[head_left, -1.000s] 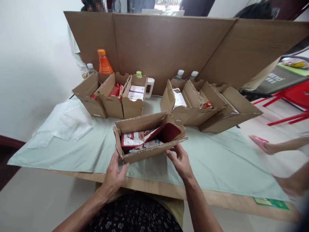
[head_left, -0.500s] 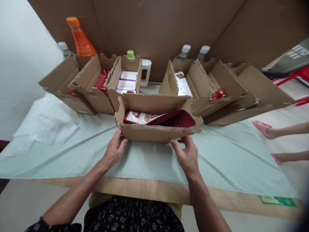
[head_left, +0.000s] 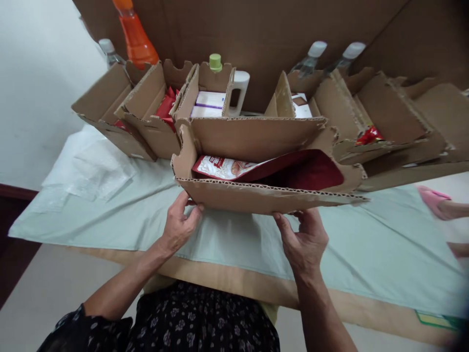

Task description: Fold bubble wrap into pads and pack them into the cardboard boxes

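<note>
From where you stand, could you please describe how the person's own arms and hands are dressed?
Both hands, the left hand and the right hand, are bare: no gloves, rings or watch show. The forearms are uncovered too. A dark sleeve with a small pale floral print shows only near the left elbow, matching the dark floral garment at the lap. No sleeve shows on the right arm.

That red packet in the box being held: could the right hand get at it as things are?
Probably not right now: the right hand is under the cardboard box, gripping its front edge. The red packet itself lies uncovered in the open top.
</note>
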Tool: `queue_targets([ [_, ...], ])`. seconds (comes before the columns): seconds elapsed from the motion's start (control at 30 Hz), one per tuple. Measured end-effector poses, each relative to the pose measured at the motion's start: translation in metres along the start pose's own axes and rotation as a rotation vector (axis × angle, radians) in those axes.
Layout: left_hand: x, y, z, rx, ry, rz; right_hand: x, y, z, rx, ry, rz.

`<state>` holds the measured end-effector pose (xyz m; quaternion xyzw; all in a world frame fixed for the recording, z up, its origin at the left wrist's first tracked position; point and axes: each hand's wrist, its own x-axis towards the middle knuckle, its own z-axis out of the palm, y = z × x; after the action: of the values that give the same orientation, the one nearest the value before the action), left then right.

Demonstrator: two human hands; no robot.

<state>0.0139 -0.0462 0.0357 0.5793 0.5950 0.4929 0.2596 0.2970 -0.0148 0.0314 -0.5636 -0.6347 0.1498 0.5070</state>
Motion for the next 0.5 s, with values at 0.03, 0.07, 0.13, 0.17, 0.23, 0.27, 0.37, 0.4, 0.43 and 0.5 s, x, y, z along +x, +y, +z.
queue_targets([
  [0.03,0.004,-0.002,0.000,-0.009,-0.005,0.005,0.001,0.002,0.003,0.010,-0.001,0.016],
  [0.07,0.008,-0.005,0.001,-0.014,-0.022,-0.002,0.002,0.004,0.007,0.020,-0.005,0.038],
  [0.13,0.015,-0.014,0.003,0.001,-0.079,-0.032,0.001,0.013,0.014,0.023,-0.033,0.101],
  [0.17,0.017,-0.019,0.004,0.018,-0.111,-0.044,-0.001,0.018,0.017,0.009,-0.056,0.138],
  [0.23,0.016,-0.029,0.005,0.063,-0.170,-0.048,-0.004,0.026,0.018,-0.046,-0.104,0.209],
  [0.27,0.012,-0.033,0.004,0.085,-0.187,-0.044,-0.007,0.029,0.017,-0.078,-0.123,0.238],
  [0.37,-0.010,-0.038,-0.003,0.149,-0.205,-0.001,-0.014,0.030,0.011,-0.150,-0.154,0.300],
  [0.4,-0.019,-0.037,-0.007,0.175,-0.215,0.030,-0.016,0.029,0.008,-0.159,-0.155,0.323],
  [0.43,-0.028,-0.036,-0.012,0.199,-0.243,0.074,-0.017,0.027,0.007,-0.163,-0.152,0.351],
  [0.5,-0.041,-0.036,-0.028,0.224,-0.329,0.187,-0.020,0.026,0.005,-0.167,-0.125,0.419],
])
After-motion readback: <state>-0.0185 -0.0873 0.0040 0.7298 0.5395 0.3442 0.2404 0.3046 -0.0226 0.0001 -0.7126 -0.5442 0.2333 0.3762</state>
